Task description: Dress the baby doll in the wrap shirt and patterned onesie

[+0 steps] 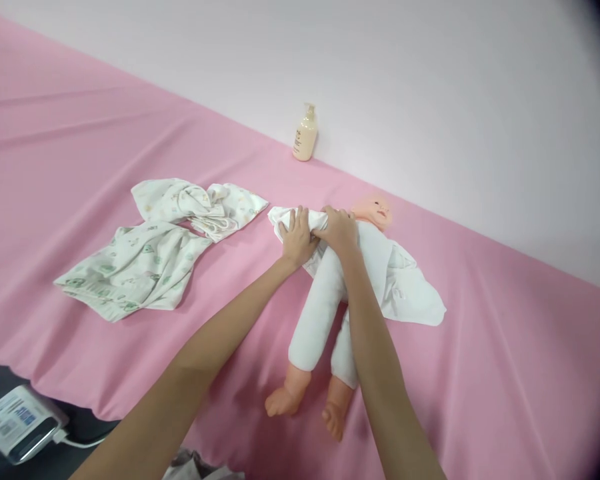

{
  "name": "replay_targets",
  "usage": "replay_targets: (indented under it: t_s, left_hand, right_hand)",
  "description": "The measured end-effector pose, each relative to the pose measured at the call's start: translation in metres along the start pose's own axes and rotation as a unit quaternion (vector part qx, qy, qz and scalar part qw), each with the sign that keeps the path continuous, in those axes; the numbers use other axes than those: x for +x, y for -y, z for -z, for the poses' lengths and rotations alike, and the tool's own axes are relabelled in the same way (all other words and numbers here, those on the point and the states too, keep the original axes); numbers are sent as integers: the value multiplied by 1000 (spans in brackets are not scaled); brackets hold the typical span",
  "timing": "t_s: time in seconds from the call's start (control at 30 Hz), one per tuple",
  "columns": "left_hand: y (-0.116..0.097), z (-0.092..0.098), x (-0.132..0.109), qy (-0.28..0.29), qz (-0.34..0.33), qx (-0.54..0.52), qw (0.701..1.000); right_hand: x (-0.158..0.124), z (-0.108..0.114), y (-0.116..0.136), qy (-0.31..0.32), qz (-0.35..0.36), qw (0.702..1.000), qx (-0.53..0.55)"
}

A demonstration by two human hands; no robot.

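Observation:
A baby doll lies on its back on a pink sheet, its head at the back and its bare feet towards me. A white baby shirt is spread open around its upper body, one side lying flat to the right. My left hand is on the shirt's left sleeve, fingers bent over the cloth and slightly apart. Beside it, my right hand is closed on the same sleeve near the doll's shoulder. The doll's arm there is hidden by cloth and my hands.
A cream pump bottle stands at the back against the white wall. Left of the doll lie crumpled printed baby clothes. At the lower left, below the pink sheet, a white boxy device has a cable.

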State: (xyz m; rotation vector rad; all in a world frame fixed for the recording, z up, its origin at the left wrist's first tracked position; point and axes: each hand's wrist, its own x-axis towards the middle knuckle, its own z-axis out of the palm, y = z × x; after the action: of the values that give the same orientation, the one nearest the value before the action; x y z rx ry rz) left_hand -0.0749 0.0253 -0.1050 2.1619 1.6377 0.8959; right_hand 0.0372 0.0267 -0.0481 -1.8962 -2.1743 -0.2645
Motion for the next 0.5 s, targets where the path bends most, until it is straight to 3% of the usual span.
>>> replay_targets:
  t_s: [0.2, 0.33, 0.5]
  left_hand:
    - [7, 11, 4, -42, 23, 56, 997]
    - [19, 18, 14, -49, 16, 15, 999]
    - [47, 31, 24, -46, 56, -29, 997]
  right_hand:
    - [-8, 3, -5, -11, 18, 1000, 18]
    - [-14, 7, -7, -26, 30, 999, 12]
    - [-26, 20, -28, -129, 2, 986, 105]
